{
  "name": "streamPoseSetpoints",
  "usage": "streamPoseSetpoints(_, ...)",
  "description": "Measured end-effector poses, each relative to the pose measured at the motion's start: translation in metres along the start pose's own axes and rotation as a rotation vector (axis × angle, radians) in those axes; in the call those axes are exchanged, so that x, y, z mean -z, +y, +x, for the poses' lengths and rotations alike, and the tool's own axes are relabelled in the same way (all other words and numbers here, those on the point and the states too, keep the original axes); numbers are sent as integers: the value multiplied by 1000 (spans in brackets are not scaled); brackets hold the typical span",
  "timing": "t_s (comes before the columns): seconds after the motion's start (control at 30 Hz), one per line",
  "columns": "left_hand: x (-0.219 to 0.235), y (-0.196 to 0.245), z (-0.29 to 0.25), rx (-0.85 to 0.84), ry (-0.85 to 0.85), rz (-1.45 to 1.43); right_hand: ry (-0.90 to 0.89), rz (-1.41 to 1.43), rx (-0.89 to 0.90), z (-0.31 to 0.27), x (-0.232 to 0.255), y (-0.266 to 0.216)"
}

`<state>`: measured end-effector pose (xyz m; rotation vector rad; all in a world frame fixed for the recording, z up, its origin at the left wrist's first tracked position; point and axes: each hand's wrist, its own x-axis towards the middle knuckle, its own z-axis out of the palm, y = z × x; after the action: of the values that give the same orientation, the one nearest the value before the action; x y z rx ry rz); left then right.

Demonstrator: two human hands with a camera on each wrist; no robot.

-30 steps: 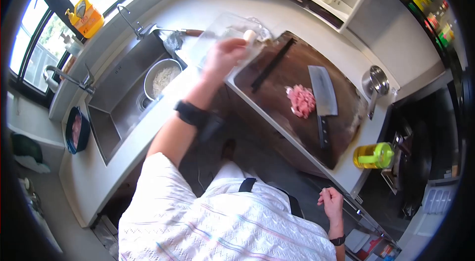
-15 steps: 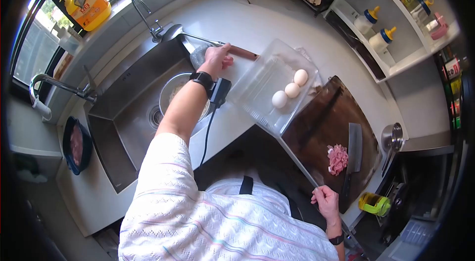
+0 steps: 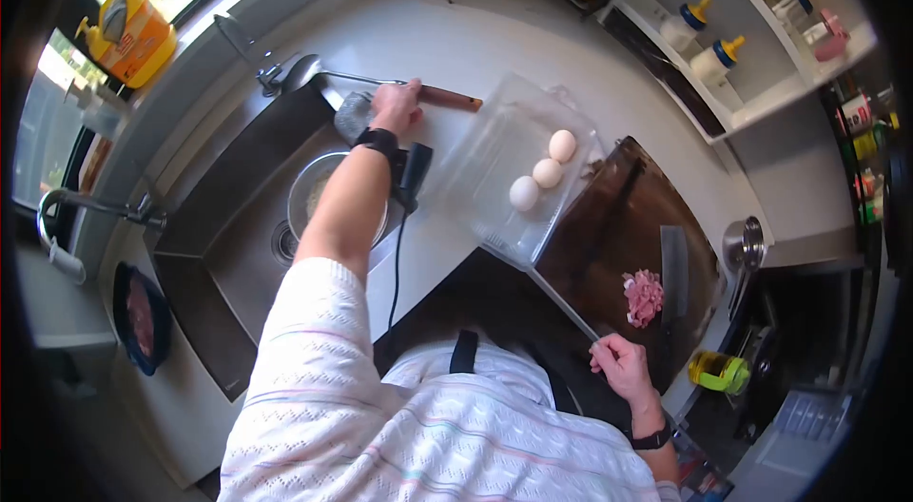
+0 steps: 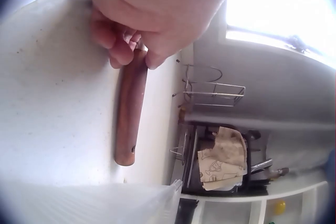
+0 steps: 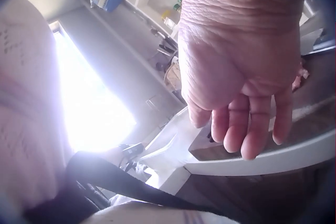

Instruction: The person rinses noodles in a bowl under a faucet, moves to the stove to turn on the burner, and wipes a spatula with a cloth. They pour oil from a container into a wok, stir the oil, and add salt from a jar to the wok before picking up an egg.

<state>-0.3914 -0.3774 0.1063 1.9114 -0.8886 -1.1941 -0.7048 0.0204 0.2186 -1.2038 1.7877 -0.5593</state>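
Observation:
My left hand [image 3: 397,106] [image 4: 140,22] reaches across the white counter and curls its fingers round the wooden handle [image 3: 451,100] [image 4: 130,113] of a long metal ladle [image 3: 302,72] that lies by the sink. A clear plastic tray [image 3: 495,183] with three eggs [image 3: 544,171] sits to the right of that hand. My right hand [image 3: 620,366] [image 5: 247,92] hangs loose near my waist at the front edge of the dark cutting board [image 3: 628,236], fingers relaxed and holding nothing.
The steel sink [image 3: 242,217] holds a metal bowl [image 3: 314,193]. Chopped pink meat [image 3: 643,296] and a cleaver [image 3: 673,260] lie on the board. A yellow bottle [image 3: 131,27] stands on the sill, a green-lidded jar [image 3: 720,371] at the counter's right end.
My left hand left the egg tray, swung left to the ladle handle and closed on it. The view shifted; my right hand stayed low by the board's edge.

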Motion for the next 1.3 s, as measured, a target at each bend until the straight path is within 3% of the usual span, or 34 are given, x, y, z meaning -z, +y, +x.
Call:
streamPoseSetpoints(0.07,24,23,-20,-164,-217,375,-70,-33,71,7,6,-13)
streamPoseSetpoints(0.13,50,24,-22,-385,-130,475,-69,-63,141,16,14,-27)
streamPoseSetpoints(0.17,62,12,-13,-557,82,545,-57,-73,157,22,17,-34)
streamPoseSetpoints(0.3,88,-11,-16,-498,162,825,-38,-194,380,74,24,-88)
streamPoseSetpoints(0.4,76,-22,-12,-444,51,865,-46,-256,548,136,9,-152)
streamPoseSetpoints(0.53,69,-27,-8,-555,100,824,-82,-370,722,244,-46,-210)
streamPoseSetpoints(0.6,77,-24,-12,-624,2,562,-75,-483,720,302,-82,-219)
streamPoseSetpoints(0.63,81,-27,-12,-554,-14,377,-62,-543,683,321,-100,-225)
streamPoseSetpoints(0.67,89,-26,-15,-552,-8,382,-67,-537,688,337,-116,-224)
streamPoseSetpoints(0.73,105,-22,-24,-381,-184,-14,27,-775,692,362,-140,-222)
streamPoseSetpoints(0.77,111,-22,-25,-397,-240,-133,27,-775,694,369,-147,-225)
streamPoseSetpoints(0.83,122,-24,-31,-395,-245,-213,-179,-1067,397,381,-160,-232)
streamPoseSetpoints(0.9,129,-20,-35,-406,-266,-311,-180,-1097,378,388,-170,-236)
streamPoseSetpoints(1.0,131,-19,-30,-406,-249,-380,-205,-1148,346,382,-164,-240)
streamPoseSetpoints(1.07,129,-17,-24,-408,-231,-346,-247,-815,457,385,-154,-240)
streamPoseSetpoints(1.1,126,-14,-23,-404,-233,-344,-235,-816,441,377,-148,-246)
streamPoseSetpoints(1.17,117,-8,-17,-416,-253,-350,-56,-829,593,364,-130,-258)
streamPoseSetpoints(1.3,88,10,-2,-392,-256,-244,87,-763,680,348,-83,-255)
